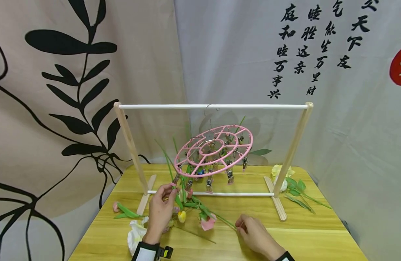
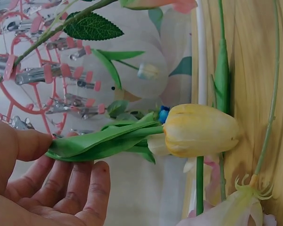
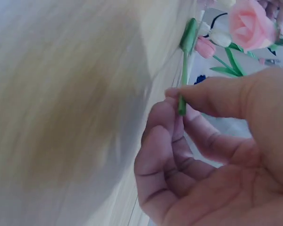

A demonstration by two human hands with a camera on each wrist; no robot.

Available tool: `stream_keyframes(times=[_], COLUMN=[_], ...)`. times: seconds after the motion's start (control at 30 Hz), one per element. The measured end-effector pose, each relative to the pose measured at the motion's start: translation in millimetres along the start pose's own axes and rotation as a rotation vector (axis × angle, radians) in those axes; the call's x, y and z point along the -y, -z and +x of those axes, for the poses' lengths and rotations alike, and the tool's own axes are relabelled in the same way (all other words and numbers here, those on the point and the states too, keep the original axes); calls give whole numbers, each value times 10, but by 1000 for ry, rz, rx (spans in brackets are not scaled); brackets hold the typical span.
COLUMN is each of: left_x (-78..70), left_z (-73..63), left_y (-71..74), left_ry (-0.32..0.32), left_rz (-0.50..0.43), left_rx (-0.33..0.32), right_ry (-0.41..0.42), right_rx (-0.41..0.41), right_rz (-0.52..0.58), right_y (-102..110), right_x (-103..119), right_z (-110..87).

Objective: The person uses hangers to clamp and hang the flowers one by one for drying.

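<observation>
A pink hanging rack (image 1: 213, 150) of concentric rings, with metal clips (image 1: 230, 177) under it, hangs tilted from a white bar. My left hand (image 1: 162, 210) is at its left edge, near one clip's pink tip. Thumb and fingers pinch the leafy stem of a yellow tulip (image 2: 200, 131), which hangs head down in the head view. The other left fingers are loosely bent. At the front, my right hand (image 1: 254, 233) pinches the end of a green flower stem (image 3: 181, 104) between thumb and finger. Which bloom that stem bears I cannot tell. A pink rose (image 1: 208, 222) lies just left.
The wooden stand (image 1: 295, 152) straddles the work, its feet on the table (image 1: 311, 232). A white flower (image 1: 135, 235) lies by my left forearm; a pink tulip (image 1: 116, 207) lies farther left. Yellow and white flowers (image 1: 279, 172) lie at the right post. Printed cloth hangs behind.
</observation>
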State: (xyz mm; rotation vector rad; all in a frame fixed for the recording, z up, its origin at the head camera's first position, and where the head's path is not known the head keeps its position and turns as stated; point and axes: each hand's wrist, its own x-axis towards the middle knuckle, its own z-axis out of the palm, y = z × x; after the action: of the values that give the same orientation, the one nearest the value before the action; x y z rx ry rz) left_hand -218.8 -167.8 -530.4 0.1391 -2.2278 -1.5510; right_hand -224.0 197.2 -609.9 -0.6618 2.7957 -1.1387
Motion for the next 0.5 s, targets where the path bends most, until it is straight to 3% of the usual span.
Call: stream_keyframes(times=[0.07,0.1,0.13,0.3,0.4,0.43,0.5], left_x=[-6,-6,-5,0,-9,-14,-22], left_z=[-9,-12,-16,-39,-59,-66,-79], left_y=[-3,-7,-10,-24,-27,-28,-32], left_ry=[7,8,9,16,23,25,31], left_rz=[1,3,3,-2,-22,-32,-67], left_rx=[6,8,9,14,19,21,30], right_ry=[-42,-104,-125,-123,-172,-225,-217], right_rx=[14,12,0,-179,-281,-314,-384], right_rz=[50,73,95,161,248,293,360], right_y=[47,128,153,179,230,267,297], right_x=[-4,153,147,10,83,181,249], right_z=[-44,-93,-115,-169,-170,-172,-159])
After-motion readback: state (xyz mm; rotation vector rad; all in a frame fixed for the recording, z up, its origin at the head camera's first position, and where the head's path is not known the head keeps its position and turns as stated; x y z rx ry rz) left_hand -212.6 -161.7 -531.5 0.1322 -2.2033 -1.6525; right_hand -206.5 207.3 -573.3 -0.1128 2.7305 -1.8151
